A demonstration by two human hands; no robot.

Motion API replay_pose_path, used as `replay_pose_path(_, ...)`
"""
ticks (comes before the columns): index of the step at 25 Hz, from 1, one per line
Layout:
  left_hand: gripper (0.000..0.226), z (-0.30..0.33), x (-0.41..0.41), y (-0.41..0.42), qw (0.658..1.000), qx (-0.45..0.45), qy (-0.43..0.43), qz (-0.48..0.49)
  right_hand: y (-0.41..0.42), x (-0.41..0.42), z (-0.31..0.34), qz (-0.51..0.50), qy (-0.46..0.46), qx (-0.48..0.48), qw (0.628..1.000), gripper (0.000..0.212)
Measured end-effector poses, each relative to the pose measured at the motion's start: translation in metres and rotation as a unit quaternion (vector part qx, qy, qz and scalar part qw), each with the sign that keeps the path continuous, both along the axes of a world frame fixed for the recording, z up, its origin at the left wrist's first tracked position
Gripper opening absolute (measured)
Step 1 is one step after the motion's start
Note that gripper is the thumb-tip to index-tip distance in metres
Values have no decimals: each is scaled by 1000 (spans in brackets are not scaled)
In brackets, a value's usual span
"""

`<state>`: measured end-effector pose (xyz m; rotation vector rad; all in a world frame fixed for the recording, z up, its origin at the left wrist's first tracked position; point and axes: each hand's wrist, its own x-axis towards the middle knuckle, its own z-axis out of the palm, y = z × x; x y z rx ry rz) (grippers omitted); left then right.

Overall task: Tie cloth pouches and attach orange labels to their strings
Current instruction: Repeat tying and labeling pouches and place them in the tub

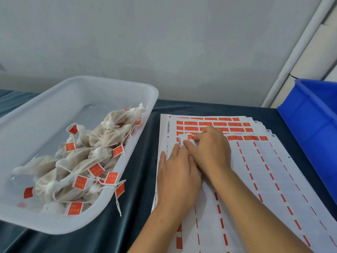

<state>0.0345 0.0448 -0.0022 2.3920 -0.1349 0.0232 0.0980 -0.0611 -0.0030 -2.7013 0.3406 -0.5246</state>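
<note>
Landmark = the stack of white label sheets (255, 170) w/ orange rectangular stickers, lying flat on the dark teal cloth-covered desk (135, 207). Both hands are on the sheets' upper-left part, touching each other. Left hand (177, 178) lies palm down, fingers straight and pressed flat on the sheets nr the barcode at their left edge. Right hand (209, 148) sits just right of it, partly overlapping, fingers curled and pinching the peeled-up corner of the top white sheet (186, 138), which bends up off the stack. Top rows of the sheets hold orange labels (237, 124); lower down only empty backing w/ orange dashes shows. Left of the sheets, just beside them, is a translucent white rectangular plastic tub (54, 115); inside, toward the side nearest the sheets, a heap of beige cloth pouches (102, 137), tied w/ white string, orange tags on the strings. One string w/ tag (120, 189) hangs over the tub rim. Right of the sheets, at the desk's edge, is a blue plastic crate (313, 125). Behind all: pale grey wall (164, 42).
</note>
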Motion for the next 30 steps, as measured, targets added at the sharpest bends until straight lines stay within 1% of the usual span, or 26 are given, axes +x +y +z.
replay_pose_path(3,32,4,-1,0,1000,-20,8,-1,-1,3,2,-4,1,12,1000,38)
replay_pose_path(6,29,6,-3,0,999,-32,17,1,0,8,6,3,17,-12,1000,37)
replay_pose_path(11,19,9,-4,0,999,-48,7,0,3,9,10,14,18,-54,998,35)
replay_pose_path(17,23,10,-6,0,996,-86,12,7,5,12,17,25,33,-82,996,29)
replay_pose_path(20,24,11,-6,1,993,-114,18,20,4,16,19,24,46,-92,994,32)
replay_pose_path(23,23,9,-5,1,993,-114,13,14,4,18,17,27,51,-100,993,37)
replay_pose_path(27,28,6,-3,2,991,-133,7,10,6,19,16,9,47,-86,995,36)
replay_pose_path(30,27,4,-2,3,990,-139,10,7,7,19,16,2,53,-75,996,34)
